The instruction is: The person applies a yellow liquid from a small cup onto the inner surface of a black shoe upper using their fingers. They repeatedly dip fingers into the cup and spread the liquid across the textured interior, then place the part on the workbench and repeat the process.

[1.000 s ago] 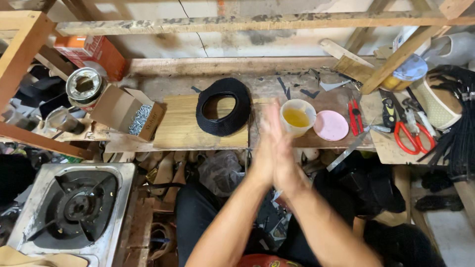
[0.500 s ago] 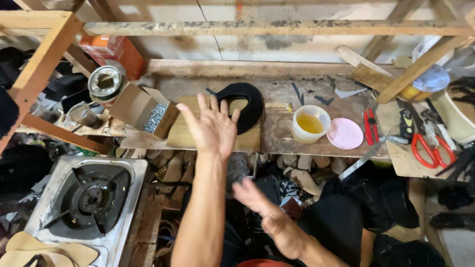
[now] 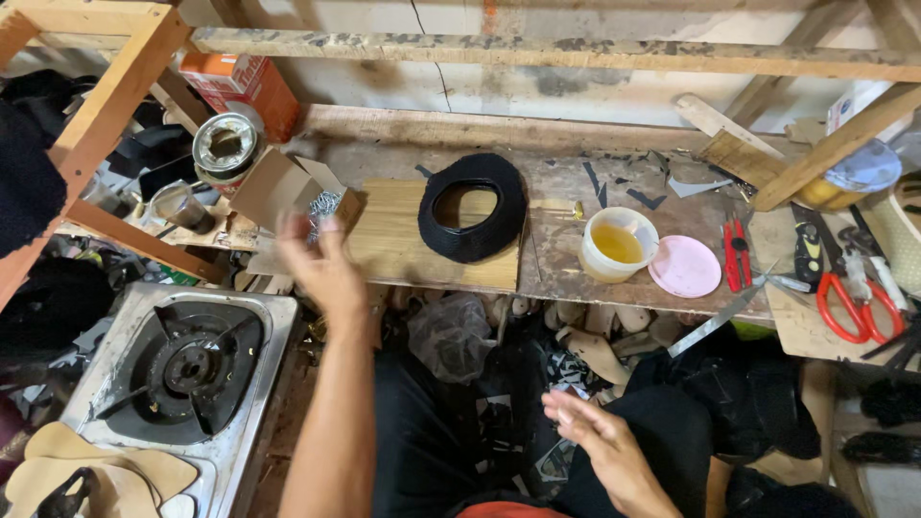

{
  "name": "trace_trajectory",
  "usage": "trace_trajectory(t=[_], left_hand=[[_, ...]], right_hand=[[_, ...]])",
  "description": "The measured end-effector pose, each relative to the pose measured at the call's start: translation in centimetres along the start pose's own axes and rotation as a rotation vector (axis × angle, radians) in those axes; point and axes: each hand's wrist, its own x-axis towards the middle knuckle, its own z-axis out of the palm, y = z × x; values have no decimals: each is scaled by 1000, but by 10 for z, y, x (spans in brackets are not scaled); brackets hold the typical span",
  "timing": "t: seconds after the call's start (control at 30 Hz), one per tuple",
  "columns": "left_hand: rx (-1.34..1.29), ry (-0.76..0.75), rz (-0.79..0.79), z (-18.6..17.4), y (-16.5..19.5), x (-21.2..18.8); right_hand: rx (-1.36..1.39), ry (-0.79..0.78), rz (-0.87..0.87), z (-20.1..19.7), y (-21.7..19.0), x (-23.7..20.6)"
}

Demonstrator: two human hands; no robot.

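The left hand is reaching toward the open cardboard box of small metal nails, and that box is sitting on the wooden bench, at the left end of the wood board. The fingers are spreading loosely, holding nothing, and hovering just in front of the box's mouth; whether they are touching the flap is hard to tell through the blur. The right hand is hanging low over the lap, well below the board, palm half open and holding nothing.

To pick nails cleanly, the fingers would do well coming in from the open side, pinching only a few and keeping the light box from tipping off the bench edge.

On the board's right end a black ring-shaped piece is lying flat. Right of the board a cup of yellow liquid is standing, then a pink lid, red cutters and red scissors. Left of the board, beyond the box, a tin is standing; below it a gas stove is resting.
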Motion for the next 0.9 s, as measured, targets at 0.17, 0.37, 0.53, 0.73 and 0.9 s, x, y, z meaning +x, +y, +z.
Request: trace_trajectory(t=[0.17,0.37,0.53,0.73,0.9], left_hand=[[432,192,302,-36,-3,60],[516,-493,193,8,8,63],[855,-530,67,23,25,64],[1236,-531,419,20,33,80],[1479,-677,395,2,20,88]], right_hand=[[80,20,171,1,6,-7],[44,-17,139,22,-4,-1],[68,-60,98,24,0,-4],[98,-30,219,8,16,-8],[94,-22,245,7,19,-6]])
